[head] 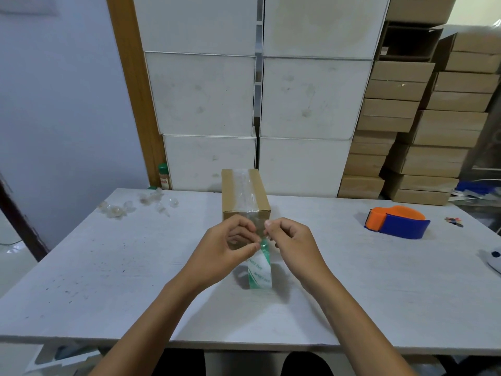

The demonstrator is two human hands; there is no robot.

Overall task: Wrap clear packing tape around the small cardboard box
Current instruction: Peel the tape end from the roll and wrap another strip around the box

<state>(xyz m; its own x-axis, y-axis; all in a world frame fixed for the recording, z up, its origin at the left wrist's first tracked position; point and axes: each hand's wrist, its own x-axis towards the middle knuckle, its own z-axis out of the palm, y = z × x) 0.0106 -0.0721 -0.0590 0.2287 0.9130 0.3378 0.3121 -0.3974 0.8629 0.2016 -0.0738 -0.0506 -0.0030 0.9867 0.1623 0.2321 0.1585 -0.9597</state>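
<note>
A small brown cardboard box (261, 195) stands on the white table (135, 267), with a strip of clear tape (245, 185) running along its top and down its near face. Just in front of the box, my left hand (230, 248) and my right hand (292, 240) both pinch a piece of tape with green and white print (260, 272). That piece hangs down from my fingertips toward the table. Its upper end is crumpled between my fingers. Whether it joins the tape on the box is hidden by my hands.
An orange and blue tape dispenser (397, 222) lies at the right of the table. Several crumpled clear tape scraps (135, 204) lie at the far left. Stacked white boxes (254, 104) and brown cartons (423, 131) stand behind the table. A spice jar (164, 176) stands beside them.
</note>
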